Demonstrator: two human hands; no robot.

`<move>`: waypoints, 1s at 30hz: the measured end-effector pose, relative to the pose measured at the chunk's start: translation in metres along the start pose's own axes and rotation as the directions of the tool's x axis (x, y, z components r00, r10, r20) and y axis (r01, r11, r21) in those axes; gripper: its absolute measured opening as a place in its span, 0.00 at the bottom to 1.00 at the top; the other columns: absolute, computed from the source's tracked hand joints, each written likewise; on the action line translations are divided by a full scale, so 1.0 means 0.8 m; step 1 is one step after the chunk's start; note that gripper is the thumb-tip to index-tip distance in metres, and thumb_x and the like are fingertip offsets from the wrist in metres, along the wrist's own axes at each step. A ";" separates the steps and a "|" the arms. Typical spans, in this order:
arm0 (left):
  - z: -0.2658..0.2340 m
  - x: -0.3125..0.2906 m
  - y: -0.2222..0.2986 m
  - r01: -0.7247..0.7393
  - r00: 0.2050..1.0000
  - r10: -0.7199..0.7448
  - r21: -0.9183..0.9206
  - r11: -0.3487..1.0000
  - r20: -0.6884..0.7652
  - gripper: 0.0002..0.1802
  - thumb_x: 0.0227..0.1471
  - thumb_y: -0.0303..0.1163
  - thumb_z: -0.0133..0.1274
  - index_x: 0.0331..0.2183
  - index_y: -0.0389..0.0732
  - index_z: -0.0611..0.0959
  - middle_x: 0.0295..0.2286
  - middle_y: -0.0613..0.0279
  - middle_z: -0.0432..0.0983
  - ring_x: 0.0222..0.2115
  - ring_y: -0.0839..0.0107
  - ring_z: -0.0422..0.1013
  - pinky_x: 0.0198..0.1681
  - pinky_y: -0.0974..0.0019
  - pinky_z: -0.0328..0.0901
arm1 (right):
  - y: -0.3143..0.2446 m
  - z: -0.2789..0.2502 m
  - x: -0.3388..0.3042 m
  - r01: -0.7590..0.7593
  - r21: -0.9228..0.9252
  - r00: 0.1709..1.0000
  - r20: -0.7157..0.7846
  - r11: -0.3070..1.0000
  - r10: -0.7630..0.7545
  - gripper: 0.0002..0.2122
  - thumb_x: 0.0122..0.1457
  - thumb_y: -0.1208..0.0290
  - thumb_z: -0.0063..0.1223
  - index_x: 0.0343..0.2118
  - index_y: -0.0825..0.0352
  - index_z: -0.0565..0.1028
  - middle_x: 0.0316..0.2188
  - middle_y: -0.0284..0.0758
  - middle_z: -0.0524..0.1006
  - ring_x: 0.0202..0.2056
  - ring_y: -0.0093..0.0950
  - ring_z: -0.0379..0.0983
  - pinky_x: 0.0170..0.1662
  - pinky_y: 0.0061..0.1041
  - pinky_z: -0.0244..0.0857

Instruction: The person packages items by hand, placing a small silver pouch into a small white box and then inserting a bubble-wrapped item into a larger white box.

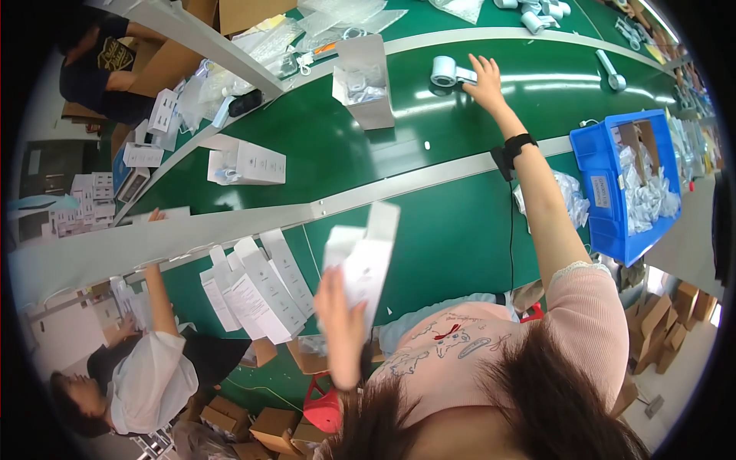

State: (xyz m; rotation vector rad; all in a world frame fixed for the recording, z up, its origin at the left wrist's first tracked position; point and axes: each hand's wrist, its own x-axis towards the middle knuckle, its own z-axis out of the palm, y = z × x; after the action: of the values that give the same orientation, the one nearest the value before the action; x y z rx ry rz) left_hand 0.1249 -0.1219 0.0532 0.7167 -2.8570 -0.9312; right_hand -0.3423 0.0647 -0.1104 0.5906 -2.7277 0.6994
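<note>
My left hand (341,310) grips a white carton (368,264) with its top flap raised, tilted above the near green table. My right hand (487,86) reaches far over the green conveyor belt, fingers spread. Its thumb and forefinger are at either side of the handle end of a pale blue-grey device (445,71) with a round, drum-like head. Whether they touch it I cannot tell. On the same belt stands an open white carton (264,165) with a bagged item inside. Beyond it, a taller open carton (374,111) also holds bagged parts.
Flat white cartons (261,295) lie overlapped on the table at left. At right stands a blue bin (602,195) of small white bags. Another pale device (611,73) lies farther along the belt. A metal rail (437,178) divides table and belt. Co-workers (146,376) are at the left.
</note>
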 end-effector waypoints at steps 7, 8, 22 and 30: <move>0.129 0.035 0.026 -0.129 0.986 0.084 0.330 0.935 0.146 0.38 0.35 0.31 0.58 0.51 0.41 0.62 0.49 0.48 0.55 0.45 0.51 0.56 0.48 0.53 0.51 | 0.021 -0.005 -0.036 0.053 0.165 0.994 -0.099 0.985 -0.037 0.27 0.40 0.73 0.51 0.49 0.61 0.64 0.49 0.42 0.61 0.53 0.43 0.51 0.55 0.37 0.47; 0.129 0.034 0.030 -0.148 0.975 0.089 0.296 0.943 0.205 0.39 0.35 0.32 0.58 0.51 0.41 0.62 0.48 0.48 0.56 0.44 0.52 0.56 0.48 0.54 0.51 | 0.019 -0.013 -0.049 0.032 0.203 0.995 -0.101 0.979 -0.011 0.26 0.40 0.75 0.50 0.48 0.62 0.64 0.48 0.42 0.62 0.52 0.42 0.53 0.55 0.36 0.48; 0.174 0.133 -0.020 0.013 0.883 0.056 -0.144 0.989 0.467 0.39 0.33 0.38 0.62 0.46 0.32 0.63 0.45 0.46 0.60 0.45 0.53 0.59 0.46 0.58 0.57 | -0.078 -0.091 -0.339 -0.059 0.024 0.983 0.175 0.998 0.054 0.23 0.47 0.70 0.49 0.49 0.62 0.63 0.51 0.43 0.58 0.55 0.40 0.50 0.56 0.42 0.44; 0.178 0.103 0.003 0.309 0.864 -0.028 -0.487 0.817 0.502 0.38 0.34 0.33 0.61 0.46 0.34 0.61 0.44 0.47 0.62 0.42 0.57 0.64 0.44 0.62 0.60 | -0.065 -0.092 -0.353 -0.013 0.128 0.989 0.151 0.992 -0.006 0.21 0.47 0.71 0.49 0.47 0.63 0.65 0.50 0.42 0.60 0.55 0.40 0.50 0.56 0.43 0.42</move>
State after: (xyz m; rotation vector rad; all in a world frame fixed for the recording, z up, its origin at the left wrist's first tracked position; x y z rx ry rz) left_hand 0.0235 -0.0789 -0.0692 0.7637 -2.6354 -2.1189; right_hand -0.0585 0.1506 -0.1246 0.6947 -2.8378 0.8705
